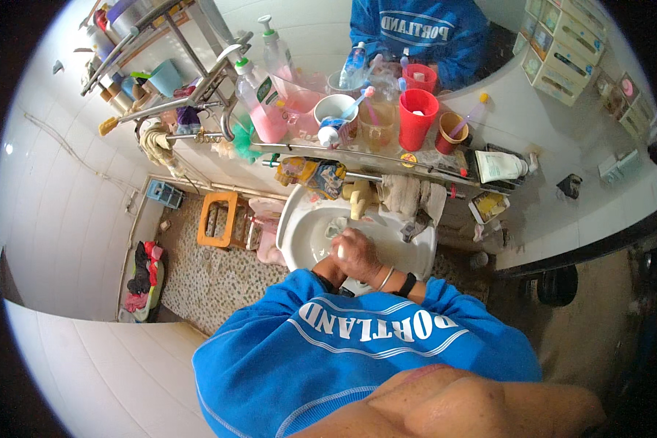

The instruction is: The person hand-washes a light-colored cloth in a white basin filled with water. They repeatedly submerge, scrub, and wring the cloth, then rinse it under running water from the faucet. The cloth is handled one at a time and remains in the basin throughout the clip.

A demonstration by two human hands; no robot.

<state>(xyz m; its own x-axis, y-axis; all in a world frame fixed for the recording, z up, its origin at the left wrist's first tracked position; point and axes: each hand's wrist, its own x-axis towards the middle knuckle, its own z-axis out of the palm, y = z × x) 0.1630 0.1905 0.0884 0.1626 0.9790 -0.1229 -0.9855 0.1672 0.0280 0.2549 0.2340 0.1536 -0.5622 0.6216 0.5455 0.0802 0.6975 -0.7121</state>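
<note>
Both my hands are pressed together above the white washbasin (301, 232). My right hand (358, 256), with a bangle and a dark wristband at its wrist, lies over my left hand (331, 268) and hides most of it. A small white patch (341, 252) shows at the fingers; I cannot tell whether it is soap or lather. Just beyond the fingertips, a crumpled whitish thing (336, 226) lies in the bowl. The pale yellow tap (357, 200) juts over the basin's back edge. A dark grey cloth (416, 226) rests on the right rim.
Above the basin, a ledge holds a pink soap pump bottle (260, 107), a red cup (418, 120) and a white tube (501, 166). Cloths (410, 196) hang from the rail below. An orange stool (217, 219) and a laundry basin (154, 293) stand on the pebbled floor at left.
</note>
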